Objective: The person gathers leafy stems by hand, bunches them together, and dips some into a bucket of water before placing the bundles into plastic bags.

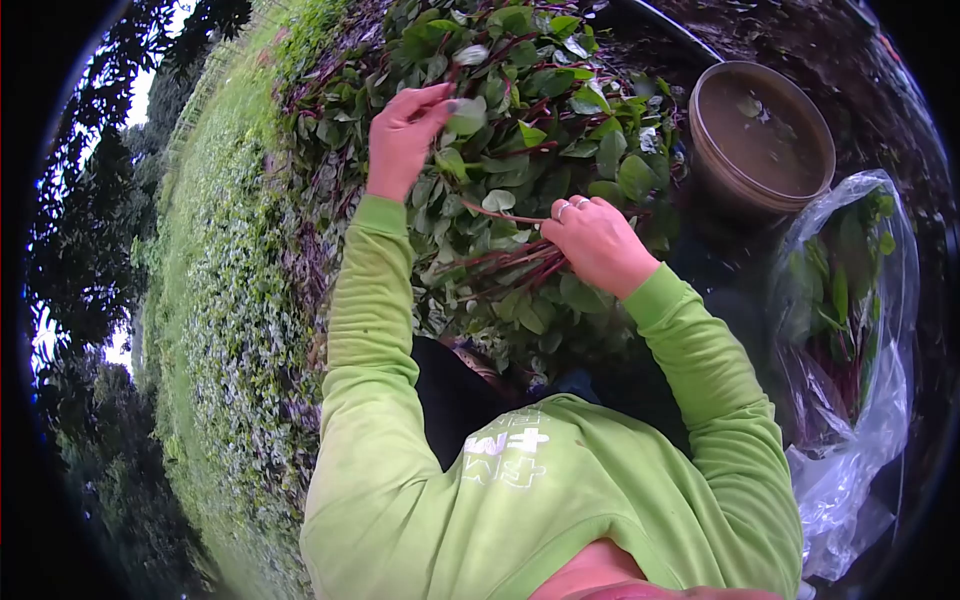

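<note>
My right hand [600, 243], with rings on its fingers, is closed around a bunch of reddish leafy stems [515, 262]. The cut ends and stalks point left, and one longer stem sticks out above the rest. Higher up and to the left, my left hand [408, 140] has thumb and fingers pinched together. At its fingertips is a pale green leaf [467, 116], slightly blurred. Beneath both hands lies a large heap of green leafy cuttings [520, 130] with purple-red stems.
A round bucket [700, 150] of murky brown water stands at the upper right, with bits of leaf floating in it. Below it a clear plastic bag [860, 470] contains more leafy stems. Low green plants [230, 280] cover the ground on the left, with dark trees beyond.
</note>
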A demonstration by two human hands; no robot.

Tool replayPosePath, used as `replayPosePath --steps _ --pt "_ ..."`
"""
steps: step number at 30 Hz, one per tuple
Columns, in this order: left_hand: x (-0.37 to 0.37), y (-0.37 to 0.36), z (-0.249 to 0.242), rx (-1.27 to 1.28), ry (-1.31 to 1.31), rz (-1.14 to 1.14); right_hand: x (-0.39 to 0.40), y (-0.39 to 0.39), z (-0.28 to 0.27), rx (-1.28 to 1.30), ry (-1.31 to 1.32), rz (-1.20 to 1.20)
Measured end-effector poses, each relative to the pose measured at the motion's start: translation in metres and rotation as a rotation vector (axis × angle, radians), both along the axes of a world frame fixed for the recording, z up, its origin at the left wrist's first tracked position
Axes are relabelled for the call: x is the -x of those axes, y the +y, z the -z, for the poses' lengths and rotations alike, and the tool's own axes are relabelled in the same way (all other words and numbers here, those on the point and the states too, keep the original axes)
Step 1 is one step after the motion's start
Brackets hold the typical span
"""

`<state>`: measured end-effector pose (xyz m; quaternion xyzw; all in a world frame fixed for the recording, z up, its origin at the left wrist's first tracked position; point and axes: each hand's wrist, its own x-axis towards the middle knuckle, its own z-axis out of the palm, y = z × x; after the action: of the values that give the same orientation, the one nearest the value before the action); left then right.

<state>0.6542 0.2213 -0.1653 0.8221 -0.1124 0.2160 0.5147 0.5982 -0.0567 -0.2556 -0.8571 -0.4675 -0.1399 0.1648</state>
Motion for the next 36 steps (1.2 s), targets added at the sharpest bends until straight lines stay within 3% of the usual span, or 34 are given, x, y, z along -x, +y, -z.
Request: replayPosePath --steps 3,7,9,12,16,19,20,24,27,34,36 --pt "0.002 -0.035 0.02 -0.182 -0.147 0.122 0.006 0.003 -0.001 -0.026 0.033 -0.047" --pt "0.016 -0.062 0.086 -0.22 0.252 0.312 0.009 0.003 -0.003 -0.105 0.009 -0.027" --pt "0.029 -0.072 0.104 0.156 0.665 0.335 0.007 0.002 0.002 -0.138 -0.021 0.028" --pt "0.044 -0.072 0.103 0.396 0.797 0.221 0.006 0.003 0.009 -0.136 -0.03 0.189" --pt "0.043 -0.079 0.084 0.257 0.899 0.105 0.003 0.008 0.014 -0.052 -0.058 0.212" --pt "0.0 -0.056 0.122 -0.505 -0.004 -0.193 0.003 0.01 0.013 -0.069 -0.089 0.185" --pt "-0.008 -0.056 0.119 -0.616 -0.205 -0.278 0.004 0.009 0.011 -0.023 -0.057 0.17" --pt "-0.017 -0.051 0.126 -0.934 -0.086 -0.169 0.001 0.009 0.015 -0.024 0.072 0.127" --pt "-0.01 -0.057 0.133 -0.896 -0.061 -0.063 -0.002 0.008 0.019 -0.122 -0.147 0.134" --pt "-0.002 -0.041 0.141 -0.683 -0.183 0.062 -0.006 0.013 0.029 -0.022 -0.074 0.121" --pt "-0.003 -0.036 0.133 -0.806 -0.14 0.033 -0.004 0.012 0.026 0.019 -0.1 0.151"
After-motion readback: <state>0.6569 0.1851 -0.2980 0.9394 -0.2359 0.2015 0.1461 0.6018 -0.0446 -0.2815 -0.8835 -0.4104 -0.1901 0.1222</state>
